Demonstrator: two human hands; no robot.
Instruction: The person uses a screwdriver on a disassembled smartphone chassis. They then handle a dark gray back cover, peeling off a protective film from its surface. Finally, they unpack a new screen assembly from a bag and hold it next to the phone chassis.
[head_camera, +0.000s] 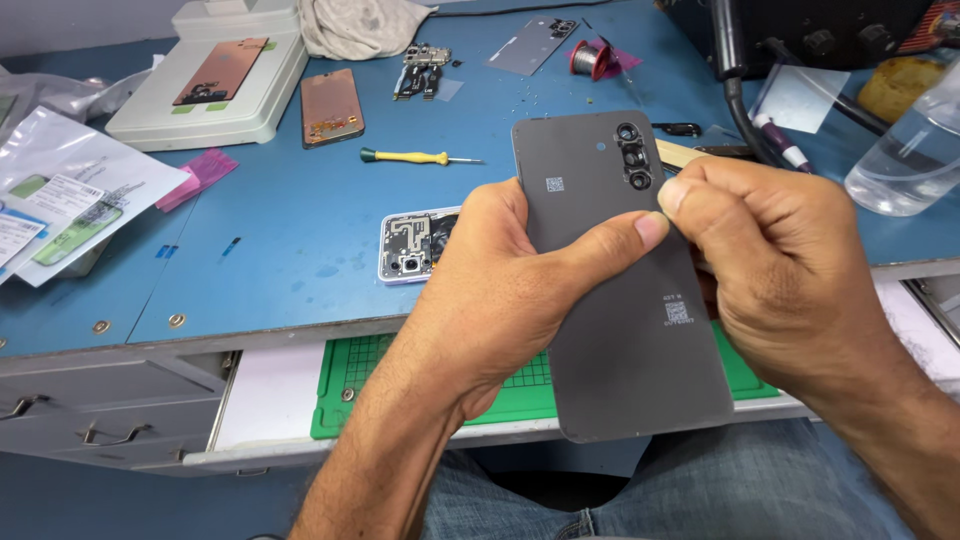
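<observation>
Gripping a dark phone back cover (620, 300) over the desk (300, 230), left hand (500, 290) clamped, right hand (780, 260) pinching its edge, risks cracking it if bent

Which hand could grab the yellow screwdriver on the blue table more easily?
Probably the left hand. The screwdriver lies up and to the left of the grey phone back cover, on that hand's side. The right hand is across the cover and pinches its edge by the camera holes.
</observation>
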